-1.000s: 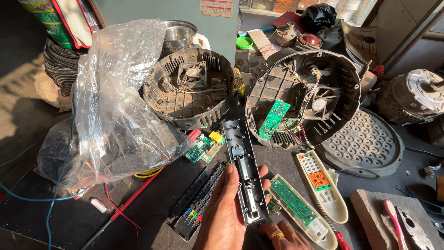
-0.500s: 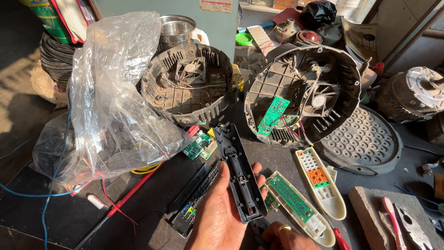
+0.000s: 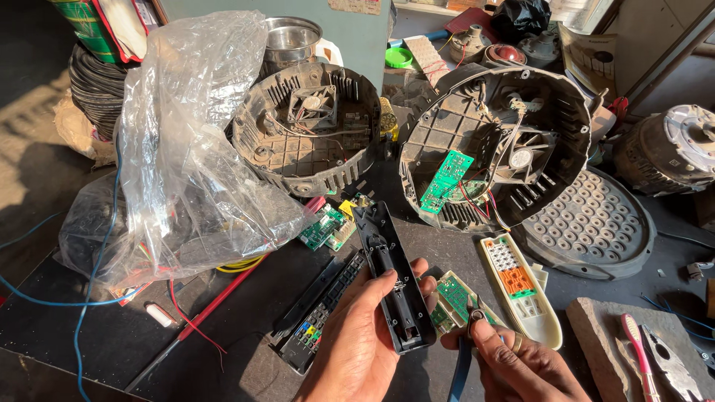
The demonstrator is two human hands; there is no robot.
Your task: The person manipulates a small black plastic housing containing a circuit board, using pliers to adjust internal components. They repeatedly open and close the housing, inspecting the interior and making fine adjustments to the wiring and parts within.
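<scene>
My left hand holds a long black remote-control back shell, open side up, its far end pointing away from me. My right hand is at the bottom right, with a ring on one finger, pinching a small dark round part between thumb and finger right next to the shell's near end. A blue strip hangs below that hand. Under it lies a green circuit board on a cream remote shell half. A second cream remote half with an orange and white keypad lies to the right.
Two round grey appliance housings with fans and wiring stand behind. A crumpled clear plastic bag fills the left. A black remote front and small green boards lie on the dark table. A perforated round cover, a motor and a pink toothbrush are right.
My left hand has drawn the black shell nearer and lower. My right hand has come up beside its near end, now pinching the small dark part.
</scene>
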